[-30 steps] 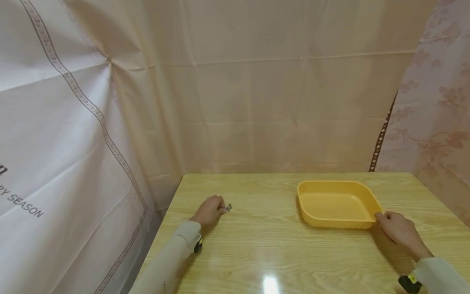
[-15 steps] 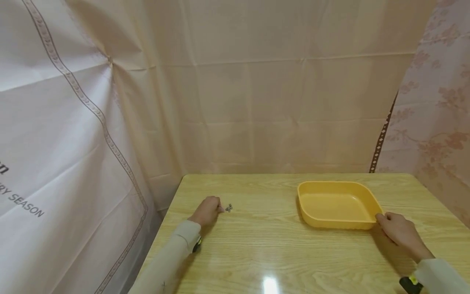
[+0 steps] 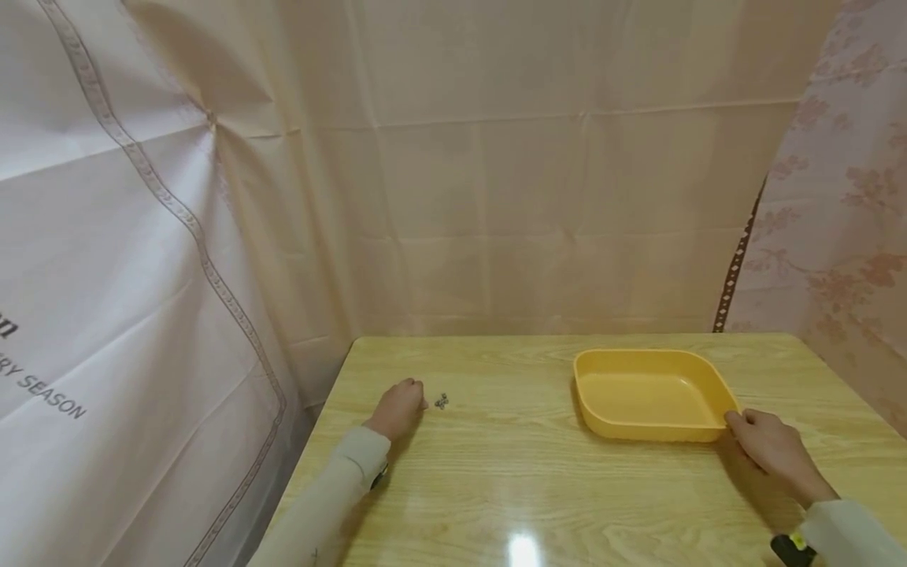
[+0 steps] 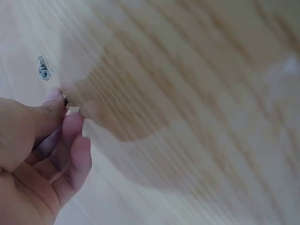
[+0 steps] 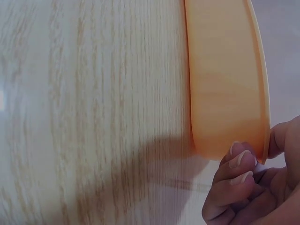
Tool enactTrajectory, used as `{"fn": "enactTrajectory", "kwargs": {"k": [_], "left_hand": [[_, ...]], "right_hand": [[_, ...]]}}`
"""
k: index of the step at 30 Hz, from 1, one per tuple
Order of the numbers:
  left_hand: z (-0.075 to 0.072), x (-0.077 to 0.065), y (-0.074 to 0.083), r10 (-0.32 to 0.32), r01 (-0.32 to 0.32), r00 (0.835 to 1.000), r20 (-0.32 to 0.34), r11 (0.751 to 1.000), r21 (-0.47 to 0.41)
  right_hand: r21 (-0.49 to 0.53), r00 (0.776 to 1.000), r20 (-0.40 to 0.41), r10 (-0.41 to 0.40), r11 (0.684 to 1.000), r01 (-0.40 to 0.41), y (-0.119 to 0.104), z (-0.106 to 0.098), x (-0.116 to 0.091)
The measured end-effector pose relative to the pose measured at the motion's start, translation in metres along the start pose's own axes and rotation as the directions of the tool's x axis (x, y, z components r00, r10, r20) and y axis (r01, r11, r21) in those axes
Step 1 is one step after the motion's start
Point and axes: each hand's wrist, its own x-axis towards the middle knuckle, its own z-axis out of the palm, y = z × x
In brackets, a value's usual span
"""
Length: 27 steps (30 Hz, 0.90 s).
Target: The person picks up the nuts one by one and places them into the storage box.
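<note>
My left hand (image 3: pixel 399 409) is low over the left part of the table, just left of a little cluster of small silvery metal pieces (image 3: pixel 442 401). In the left wrist view, thumb and forefinger pinch a small dark metal piece (image 4: pixel 66 101), mostly hidden by the fingertips. Beyond them lie the silvery pieces (image 4: pixel 43 72), one with a round hole like a nut. On the right, my right hand (image 3: pixel 772 447) grips the near right corner of a shallow yellow plastic tray (image 3: pixel 655 432). In the right wrist view the thumb is on one side of the tray's rim (image 5: pixel 263 93), with curled fingers on the other.
The wood-grain table (image 3: pixel 524 472) carries the tray at the right and the metal pieces at the left. Cloth curtains (image 3: pixel 482 197) hang behind it and along both sides. A bright light reflection shows near the front edge.
My left hand has drawn back slightly to the left, away from the metal pieces, which now show uncovered. The right hand and the tray have stayed in place.
</note>
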Motion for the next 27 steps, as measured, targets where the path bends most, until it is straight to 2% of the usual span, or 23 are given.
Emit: {"fn": "enactTrajectory", "kwargs": {"k": [3,6,14,19,23,27], "left_hand": [[-0.002,-0.001,0.002,-0.015,0.015,1.000,-0.001,0.999,0.036],[-0.004,-0.004,0.002,-0.004,0.004,1.000,-0.004,0.999,0.048],[-0.008,-0.007,-0.005,0.046,-0.046,0.997,0.065,0.999,0.002],[-0.011,-0.008,-0.007,0.067,-0.065,0.994,0.084,0.998,-0.017],[-0.013,-0.010,-0.007,0.065,-0.062,0.995,0.074,0.997,-0.034],[-0.014,-0.011,-0.005,0.053,-0.050,0.996,0.075,0.998,-0.044]], "right_hand": [[0.000,1.000,0.001,0.002,1.000,-0.002,-0.001,-0.001,0.001],[0.031,0.999,0.029,0.031,0.999,-0.031,-0.001,-0.003,0.002],[0.105,0.996,0.076,0.053,0.993,-0.061,0.001,-0.003,0.001],[0.190,0.993,0.100,0.065,0.978,-0.083,0.001,-0.002,0.000],[0.297,0.990,0.126,0.067,0.949,-0.102,0.000,-0.001,0.000],[0.405,0.977,0.185,0.104,0.898,-0.172,0.001,-0.002,0.000]]}}
